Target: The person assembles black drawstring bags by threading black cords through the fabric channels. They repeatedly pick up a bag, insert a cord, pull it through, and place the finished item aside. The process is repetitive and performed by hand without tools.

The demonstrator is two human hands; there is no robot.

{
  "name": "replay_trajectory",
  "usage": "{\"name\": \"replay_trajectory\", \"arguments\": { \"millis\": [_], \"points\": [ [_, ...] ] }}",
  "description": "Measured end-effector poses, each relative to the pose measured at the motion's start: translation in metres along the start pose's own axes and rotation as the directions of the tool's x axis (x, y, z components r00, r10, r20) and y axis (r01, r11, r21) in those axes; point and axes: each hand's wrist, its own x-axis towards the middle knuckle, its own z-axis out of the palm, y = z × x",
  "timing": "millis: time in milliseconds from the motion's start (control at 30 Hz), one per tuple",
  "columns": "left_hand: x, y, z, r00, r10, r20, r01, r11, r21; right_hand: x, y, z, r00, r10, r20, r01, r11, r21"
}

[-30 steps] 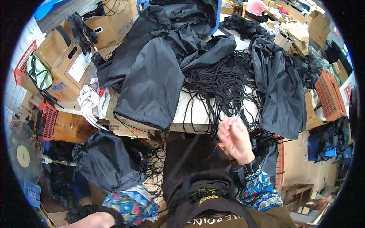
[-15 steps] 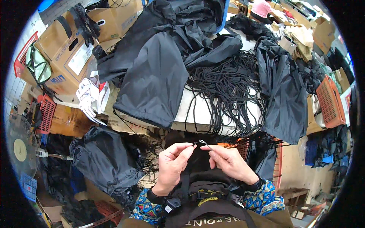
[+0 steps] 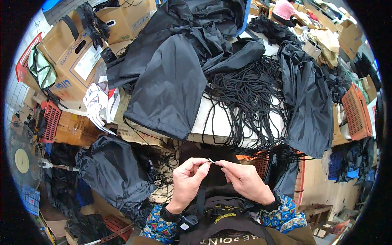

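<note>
My left hand [image 3: 187, 179] and my right hand [image 3: 250, 179] meet in front of my body, each with thumb and forefinger pinched. Between the fingertips shows a small thin grey piece [image 3: 211, 161], held from the right; it looks like the wire loop seen a moment earlier. What my left fingers pinch looks like a dark cord end, mostly covered by the fingertips. Beyond the hands, a heap of black cords [image 3: 245, 94] hangs over the edge of the white table [image 3: 218, 124]. A black fabric bag [image 3: 165, 87] lies flat to its left.
More black bags [image 3: 308, 102] drape over the table at right; another black bag [image 3: 112, 171] sits low at left. Cardboard boxes [image 3: 67, 61], white gloves [image 3: 100, 104] and a fan [image 3: 22, 159] stand left. An orange crate [image 3: 356, 112] is right. A person in pink [image 3: 283, 10] sits far back.
My hands have come together, so the grey loop now reaches my left fingertips and shows less. My right hand has shifted slightly left and down. The view has moved a little.
</note>
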Motion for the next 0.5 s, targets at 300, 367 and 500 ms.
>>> {"name": "replay_trajectory", "arguments": {
  "millis": [300,367,500],
  "points": [
    [0.000,0.002,-0.002,1.000,0.009,-0.005,-0.009,0.999,0.031,-0.002,0.002,0.003,0.994,-0.103,-0.024,0.096,0.975,-0.199],
    [-0.001,0.004,-0.002,1.000,0.001,-0.005,-0.001,0.999,0.046,-0.002,-0.001,-0.001,0.999,-0.012,0.042,0.025,0.953,-0.303],
    [-0.001,0.000,-0.003,1.000,0.006,-0.010,-0.005,0.999,0.053,-0.004,0.010,0.006,0.993,-0.107,-0.040,0.097,0.973,-0.211]
  ]
}}
